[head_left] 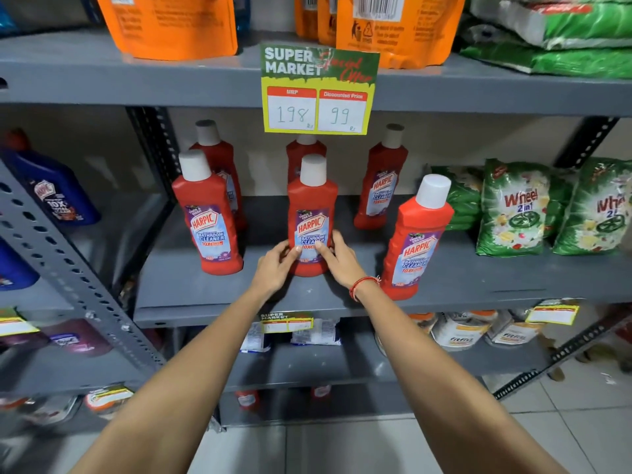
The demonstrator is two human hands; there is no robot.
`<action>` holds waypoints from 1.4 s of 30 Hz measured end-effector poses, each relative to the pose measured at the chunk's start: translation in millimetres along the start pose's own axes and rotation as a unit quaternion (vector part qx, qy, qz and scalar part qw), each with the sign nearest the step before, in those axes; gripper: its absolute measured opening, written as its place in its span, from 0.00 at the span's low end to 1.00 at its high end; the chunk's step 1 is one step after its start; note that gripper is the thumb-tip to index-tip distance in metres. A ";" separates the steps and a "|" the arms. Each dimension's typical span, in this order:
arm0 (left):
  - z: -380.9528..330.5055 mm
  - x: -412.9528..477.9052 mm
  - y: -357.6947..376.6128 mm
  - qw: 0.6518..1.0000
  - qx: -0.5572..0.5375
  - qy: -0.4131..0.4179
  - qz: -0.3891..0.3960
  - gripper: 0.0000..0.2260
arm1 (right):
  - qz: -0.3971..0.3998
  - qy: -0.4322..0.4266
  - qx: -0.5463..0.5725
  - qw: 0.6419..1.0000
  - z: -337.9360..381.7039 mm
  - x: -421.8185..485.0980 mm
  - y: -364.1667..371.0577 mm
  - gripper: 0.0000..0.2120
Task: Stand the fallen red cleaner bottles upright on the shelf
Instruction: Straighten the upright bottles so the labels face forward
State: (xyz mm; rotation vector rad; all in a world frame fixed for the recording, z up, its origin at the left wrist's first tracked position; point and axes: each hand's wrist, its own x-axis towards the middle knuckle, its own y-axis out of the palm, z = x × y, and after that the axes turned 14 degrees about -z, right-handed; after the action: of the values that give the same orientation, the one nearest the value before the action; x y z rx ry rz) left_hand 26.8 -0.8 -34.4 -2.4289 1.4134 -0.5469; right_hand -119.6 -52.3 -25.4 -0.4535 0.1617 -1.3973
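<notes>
Several red cleaner bottles with white caps stand upright on the grey shelf (212, 295). The front middle bottle (312, 200) is held at its base from both sides: my left hand (275, 265) grips its left side and my right hand (337, 256) its right side, thumbs on the label. Another bottle (208, 217) stands at the front left and one (415, 241) at the front right. Three more stand in the back row, the middle one (301, 152) partly hidden behind the price card.
A "Super Market" price card (318, 88) hangs from the shelf above. Green detergent bags (516, 210) fill the shelf's right end. Blue bottles (58, 193) sit on the neighbouring rack at left. Orange pouches (171, 25) stand on the upper shelf.
</notes>
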 end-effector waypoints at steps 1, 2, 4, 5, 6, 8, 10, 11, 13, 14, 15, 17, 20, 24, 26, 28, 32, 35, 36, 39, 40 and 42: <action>0.1 -0.8 -1.3 1.000 0.001 0.007 -0.001 0.17 | -0.003 -0.005 -0.003 1.000 0.4 -2.7 -0.5 0.19; 1.1 -2.3 -2.5 1.000 -0.004 0.011 -0.002 0.17 | -0.006 -0.012 -0.005 1.000 -0.7 -5.3 -0.6 0.19; 4.1 -7.8 -4.0 1.000 -0.015 0.016 -0.006 0.16 | -0.015 -0.023 -0.005 1.000 -2.5 -13.5 -1.0 0.19; 4.5 -12.0 -4.3 1.000 -0.016 0.020 -0.010 0.16 | -0.020 -0.027 -0.003 0.999 -3.2 -18.2 -1.6 0.19; 4.5 -16.5 -4.4 1.000 -0.018 0.023 -0.013 0.16 | -0.021 -0.029 0.003 0.999 -4.4 -22.4 -2.2 0.20; 4.2 -25.8 -4.6 0.999 -0.027 0.024 -0.013 0.16 | -0.019 -0.031 0.009 0.999 -5.1 -30.4 -4.5 0.20; 4.0 -33.5 -5.3 0.999 -0.035 0.025 -0.013 0.16 | -0.023 -0.038 0.006 0.999 -5.3 -36.9 -6.9 0.19; 3.5 -37.2 -6.2 0.999 -0.040 0.024 -0.013 0.16 | -0.024 -0.040 0.007 0.999 -4.8 -40.8 -7.9 0.19; 3.8 -41.6 -6.8 0.999 -0.045 0.022 -0.010 0.16 | -0.024 -0.040 0.010 0.999 -4.3 -46.4 -9.2 0.19; 3.8 -42.9 -7.2 0.999 -0.044 0.021 -0.010 0.17 | -0.025 -0.040 0.011 0.999 -3.8 -48.3 -9.6 0.19; 3.4 -44.4 -8.0 0.999 -0.043 0.020 -0.009 0.17 | -0.025 -0.037 0.011 0.999 -2.6 -50.4 -10.1 0.20; 4.9 -45.4 -8.2 0.999 -0.045 0.015 -0.008 0.18 | -0.027 -0.035 0.009 0.999 -2.0 -52.3 -11.0 0.19; 7.3 -46.0 -8.5 0.999 -0.048 0.004 -0.007 0.19 | -0.024 -0.038 -0.003 0.999 -1.5 -53.4 -11.3 0.19; 7.6 -50.0 -6.4 0.998 -0.065 -0.007 -0.013 0.18 | -0.029 -0.032 0.002 0.999 -1.5 -56.0 -9.8 0.20; 6.8 -52.2 -4.7 0.997 -0.077 -0.014 -0.019 0.16 | -0.033 -0.031 0.001 0.999 -1.7 -57.6 -9.5 0.20; 5.2 -53.6 -5.6 0.997 -0.078 -0.013 -0.019 0.15 | -0.033 -0.028 0.002 0.999 -0.6 -59.3 -8.8 0.19; 2.5 -55.8 -9.4 0.997 -0.074 -0.003 0.010 0.18 | -0.032 -0.026 0.002 0.999 0.1 -60.0 -11.1 0.19; 10.3 -60.3 -19.5 0.998 -0.063 -0.011 -0.014 0.22 | -0.087 -0.015 0.027 0.996 -2.0 -67.3 -4.2 0.18; 13.9 -61.9 -25.5 0.998 -0.057 -0.018 -0.030 0.22 | -0.129 -0.013 0.025 0.991 -3.8 -72.0 -0.7 0.17; 32.9 -62.4 -49.7 0.994 -0.036 -0.022 -0.099 0.17 | -0.266 -0.019 0.008 0.964 -5.2 -92.7 12.9 0.12; 40.2 -61.3 -59.0 0.991 -0.035 -0.024 -0.126 0.16 | -0.291 -0.018 0.014 0.957 -3.2 -100.2 19.2 0.11; 54.1 -56.4 -80.2 0.983 -0.032 -0.027 -0.178 0.15 | -0.298 -0.021 0.027 0.954 4.4 -111.8 38.1 0.12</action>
State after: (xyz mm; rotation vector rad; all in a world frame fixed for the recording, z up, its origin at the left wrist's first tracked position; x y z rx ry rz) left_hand 87.6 89.8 -59.3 -2.7447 0.9935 -0.5130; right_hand -103.2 61.3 -53.9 -0.5081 -0.0575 -1.9767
